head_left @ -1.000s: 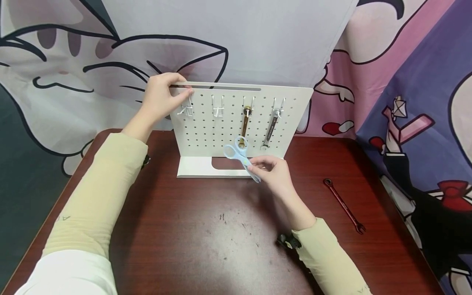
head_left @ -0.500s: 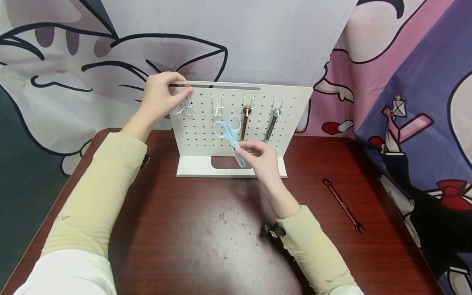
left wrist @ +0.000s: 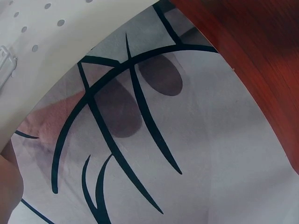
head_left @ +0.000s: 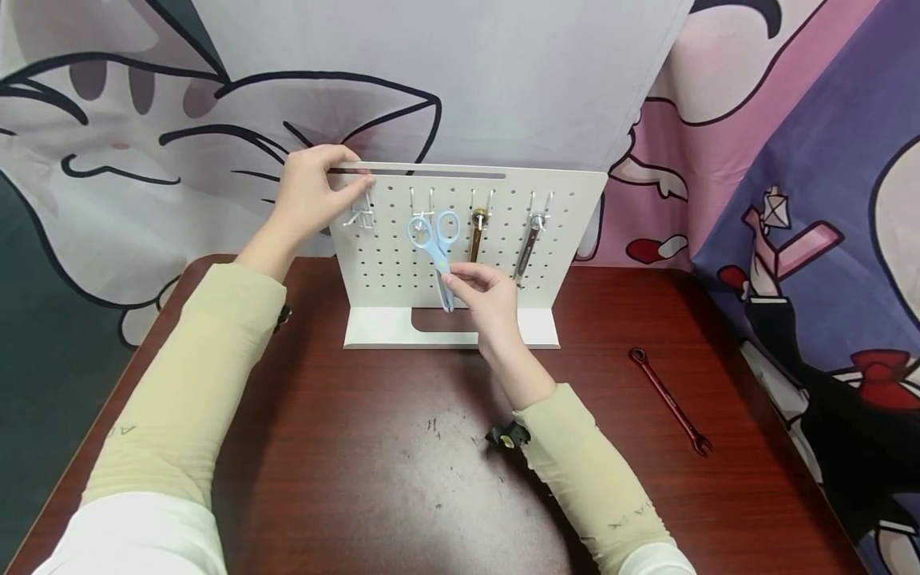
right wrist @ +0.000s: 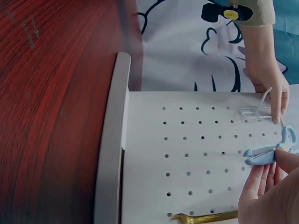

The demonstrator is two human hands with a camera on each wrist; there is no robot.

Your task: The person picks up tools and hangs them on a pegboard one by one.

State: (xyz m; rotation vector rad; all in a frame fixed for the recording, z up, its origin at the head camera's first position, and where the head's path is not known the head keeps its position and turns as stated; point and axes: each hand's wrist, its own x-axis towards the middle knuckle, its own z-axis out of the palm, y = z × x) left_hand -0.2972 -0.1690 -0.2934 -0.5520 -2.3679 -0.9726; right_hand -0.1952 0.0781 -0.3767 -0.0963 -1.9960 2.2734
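Observation:
Light-blue scissors [head_left: 434, 244] are pinched by their blade end in my right hand [head_left: 489, 299], handle loops upward, in front of the second hook from the left. In the right wrist view the scissors [right wrist: 262, 155] sit between thumb and fingers. My left hand [head_left: 311, 188] grips the top left corner of the white pegboard [head_left: 391, 275], thumb in front. On the board, a gold wrench [head_left: 476, 239] and a dark wrench [head_left: 528, 247] hang from hooks. The leftmost hook [head_left: 362, 214], just below my left thumb, holds nothing.
A red wrench [head_left: 670, 401] lies on the brown table [head_left: 402, 447] to the right. Behind the table hangs a printed cloth [head_left: 517, 88]. The pegboard's white base [head_left: 381, 327] stands near the table's back edge.
My right hand has carried the scissors left and up, from in front of the gold wrench's lower end to the second hook. The left hand stays on the board's corner.

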